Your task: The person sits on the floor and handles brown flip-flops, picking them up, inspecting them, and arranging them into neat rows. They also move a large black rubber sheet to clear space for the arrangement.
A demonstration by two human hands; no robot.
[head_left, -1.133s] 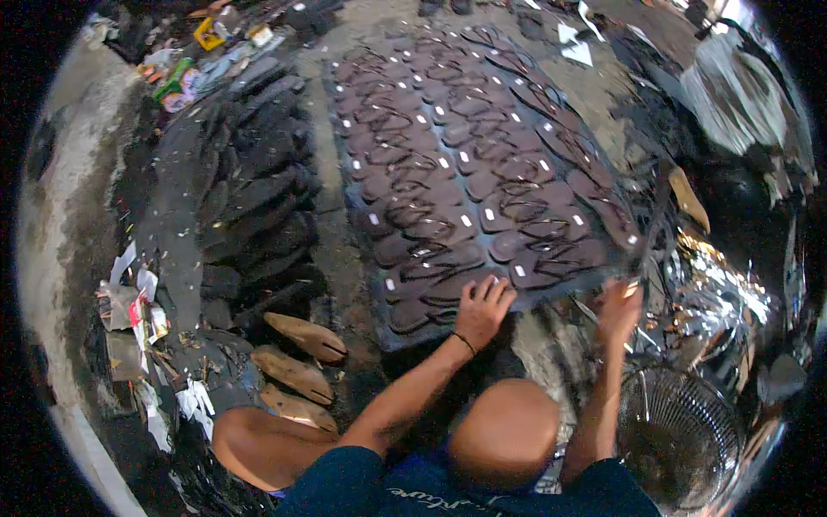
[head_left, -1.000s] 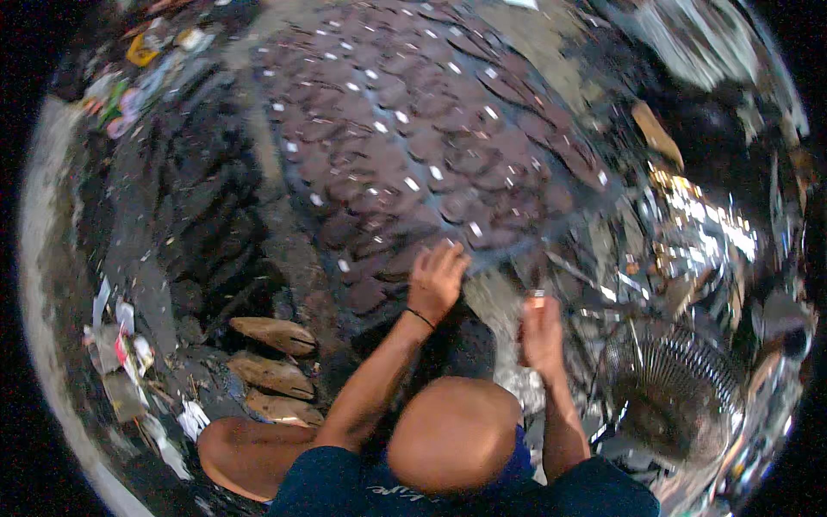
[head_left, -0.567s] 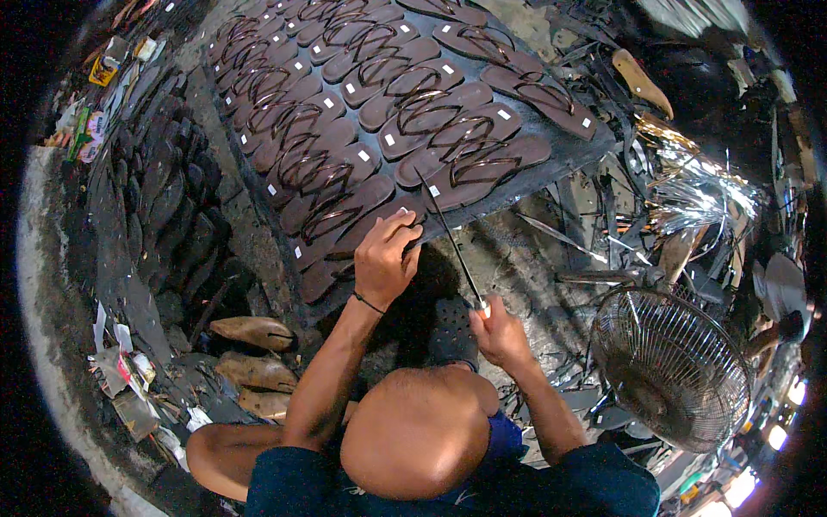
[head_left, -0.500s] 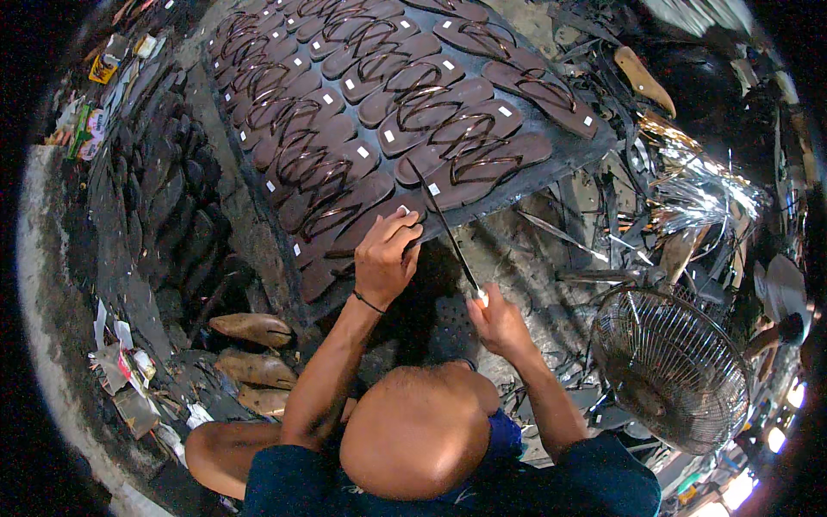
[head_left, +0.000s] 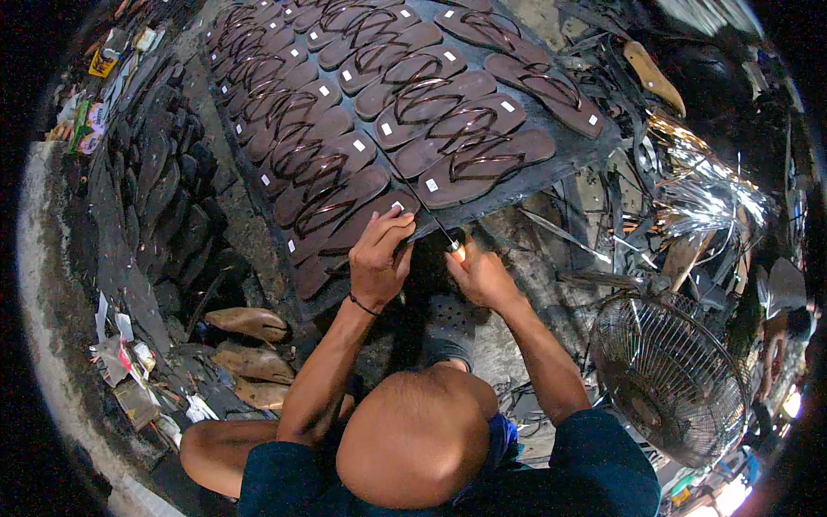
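Note:
My left hand (head_left: pixel 382 263) has its bent fingers on the heel end of a brown flip-flop (head_left: pixel 362 222), at the near edge of the dark work surface (head_left: pixel 517 185). A small white sticker (head_left: pixel 397 206) shows just beyond the fingertips. My right hand (head_left: pixel 484 277) is closed round the pale handle of a long, thin knife (head_left: pixel 441 226). Its dark blade slants away to the left, over the gap between two groups of flip-flops, close to my left fingertips. Next to the blade on the right lies another flip-flop (head_left: pixel 487 169); its heel bears a white sticker too.
Rows of flip-flops (head_left: pixel 431 77) cover the surface. Dark soles (head_left: pixel 164 181) are piled at the left, near wooden shoe lasts (head_left: pixel 248 323). A wire fan cage (head_left: pixel 672 375) stands close to my right arm. Shiny strips (head_left: pixel 711 185) and scraps lie beyond it.
My right hand has moved left and away from me with the knife, whose blade has shifted left over the flip-flops. The left hand has moved slightly; the sticker by its fingertips shows more plainly.

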